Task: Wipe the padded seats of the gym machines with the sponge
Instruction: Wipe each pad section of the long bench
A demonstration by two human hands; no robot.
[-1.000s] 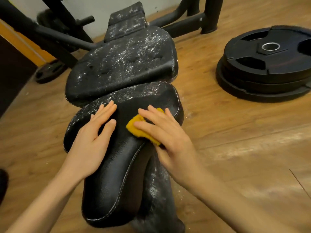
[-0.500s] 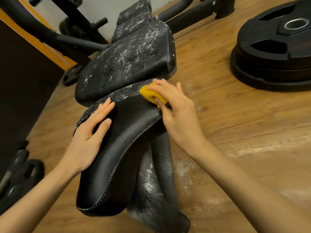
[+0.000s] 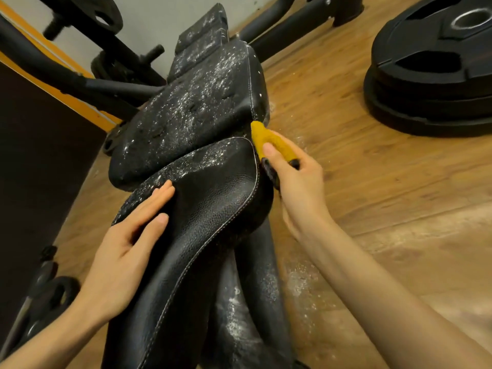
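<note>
A black padded seat point(image 3: 213, 206) lies in the middle of the head view, its near part clean and its far edge speckled with white dust. Beyond it a second black pad point(image 3: 191, 115) is heavily dusted. My right hand point(image 3: 295, 182) grips a yellow sponge point(image 3: 271, 141) at the seat's far right edge, in the gap between the two pads. My left hand point(image 3: 127, 249) rests flat on the seat's left side with fingers straight.
Stacked black weight plates point(image 3: 431, 70) sit on the wooden floor point(image 3: 372, 182) at the upper right. Black machine frame tubes point(image 3: 80, 81) run behind the pads. White dust lies on the floor beside the seat post. A dark panel point(image 3: 32, 161) fills the left.
My right hand has swept the sponge from the seat's middle up to its far right edge, leaving the wiped part clean. My left hand has stayed on the seat. The view has moved closer.
</note>
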